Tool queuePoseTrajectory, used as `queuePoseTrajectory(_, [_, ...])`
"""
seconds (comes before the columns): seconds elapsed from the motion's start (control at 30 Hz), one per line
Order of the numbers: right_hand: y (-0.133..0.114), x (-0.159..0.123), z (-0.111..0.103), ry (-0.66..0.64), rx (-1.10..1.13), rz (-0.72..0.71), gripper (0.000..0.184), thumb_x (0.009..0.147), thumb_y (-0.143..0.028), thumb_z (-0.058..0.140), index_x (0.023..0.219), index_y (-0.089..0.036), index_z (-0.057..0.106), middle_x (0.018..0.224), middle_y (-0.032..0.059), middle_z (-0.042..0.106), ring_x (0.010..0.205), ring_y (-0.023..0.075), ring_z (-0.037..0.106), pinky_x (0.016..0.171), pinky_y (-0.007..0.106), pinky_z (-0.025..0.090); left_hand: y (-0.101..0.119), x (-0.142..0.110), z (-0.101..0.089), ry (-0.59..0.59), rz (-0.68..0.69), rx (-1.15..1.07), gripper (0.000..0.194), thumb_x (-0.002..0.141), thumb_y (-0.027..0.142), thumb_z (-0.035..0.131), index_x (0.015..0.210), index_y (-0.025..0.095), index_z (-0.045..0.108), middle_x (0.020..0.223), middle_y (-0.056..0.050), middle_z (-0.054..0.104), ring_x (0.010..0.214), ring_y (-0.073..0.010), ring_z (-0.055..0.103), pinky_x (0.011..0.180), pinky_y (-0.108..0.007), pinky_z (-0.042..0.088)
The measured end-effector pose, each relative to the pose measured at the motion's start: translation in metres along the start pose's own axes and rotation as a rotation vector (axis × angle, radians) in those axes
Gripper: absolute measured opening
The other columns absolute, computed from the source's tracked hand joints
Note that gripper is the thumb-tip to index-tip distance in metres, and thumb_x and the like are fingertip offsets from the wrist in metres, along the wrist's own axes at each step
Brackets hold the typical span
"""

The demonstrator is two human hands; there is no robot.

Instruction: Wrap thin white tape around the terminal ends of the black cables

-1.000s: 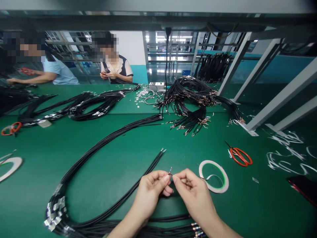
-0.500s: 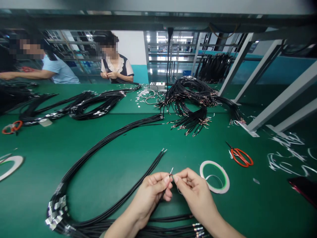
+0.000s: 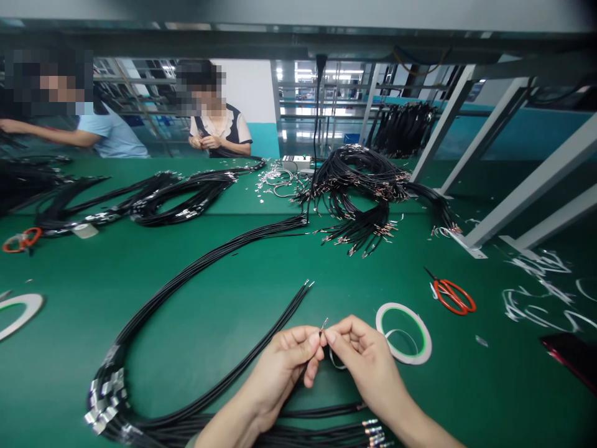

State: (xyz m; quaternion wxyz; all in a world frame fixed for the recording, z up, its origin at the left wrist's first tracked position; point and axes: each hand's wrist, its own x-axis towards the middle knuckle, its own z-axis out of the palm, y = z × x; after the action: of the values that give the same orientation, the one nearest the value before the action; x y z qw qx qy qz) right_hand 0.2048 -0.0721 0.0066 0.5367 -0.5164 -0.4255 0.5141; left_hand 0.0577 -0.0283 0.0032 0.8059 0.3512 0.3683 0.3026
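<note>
My left hand [image 3: 284, 361] pinches a thin black cable just below its bare metal end [image 3: 324, 323], which points up. Close against it, my right hand [image 3: 366, 351] has thumb and forefinger pressed together at the cable end. A thin pale strip [image 3: 334, 362] curls down from those fingertips, and the exact grip is hidden. Left of my hands a bundle of black cables [image 3: 168, 292] loops over the green table, with silvery tags [image 3: 107, 398] around it. More cable ends [image 3: 373, 429] lie under my right wrist. A roll of white tape [image 3: 426, 348] lies beside my right hand.
Orange-handled scissors [image 3: 454, 297] lie right of the tape roll. White strip scraps [image 3: 536, 305] and a dark red-edged object [image 3: 571, 358] are at far right. Coiled cables [image 3: 354, 168] lie behind, near slanted metal legs [image 3: 517, 186]. Two people sit across the table.
The pale strip now shows as a wider loop under my right fingertips. Both hands stay almost in place at the cable end. The person at far left has shifted slightly.
</note>
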Motion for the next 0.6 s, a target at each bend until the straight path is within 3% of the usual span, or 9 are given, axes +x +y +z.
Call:
queuePoseTrajectory(0.13, [0.006,0.000,-0.001,0.031,-0.032,-0.012,0.022,0.086,-0.034,0.062,0.077,-0.015,0.062,0.064,-0.0014,0.060,0.058,0.0113,0.051,0.055,0.022,0.038,0.002,-0.001,0.001,0.030,0.015,0.087,0.024,0.076,0.033,0.071,0.071,0.011,0.066,0.056,0.001,0.055,0.041,-0.0036,0.040,0.040,-0.015,0.033])
queuePoseTrajectory(0.27, [0.016,0.001,0.001,0.066,-0.072,-0.048,0.021,0.087,-0.030,0.059,0.073,-0.016,0.057,0.057,-0.0052,0.049,0.050,0.0085,0.039,0.047,0.021,0.029,0.002,0.002,0.001,0.164,0.148,0.339,0.030,0.073,0.041,0.072,0.077,0.012,0.065,0.046,0.003,0.056,0.041,-0.0065,0.046,0.044,-0.016,0.037])
queuePoseTrajectory(0.37, [0.021,0.003,0.001,0.095,-0.133,-0.108,0.018,0.088,-0.027,0.057,0.073,-0.017,0.056,0.055,-0.0071,0.042,0.048,0.0078,0.033,0.045,0.021,0.025,0.003,0.007,-0.003,0.218,0.203,0.394,0.043,0.070,0.044,0.073,0.100,0.014,0.065,0.052,0.003,0.062,0.048,-0.0104,0.055,0.050,-0.019,0.045])
queuePoseTrajectory(0.6, [0.021,0.004,0.003,0.107,-0.189,-0.153,0.014,0.088,-0.025,0.055,0.076,-0.018,0.056,0.054,-0.0080,0.040,0.046,0.0076,0.033,0.043,0.021,0.023,0.008,0.013,-0.014,0.240,0.179,0.445,0.049,0.067,0.045,0.075,0.103,0.013,0.065,0.066,-0.003,0.073,0.064,-0.0143,0.065,0.066,-0.020,0.052])
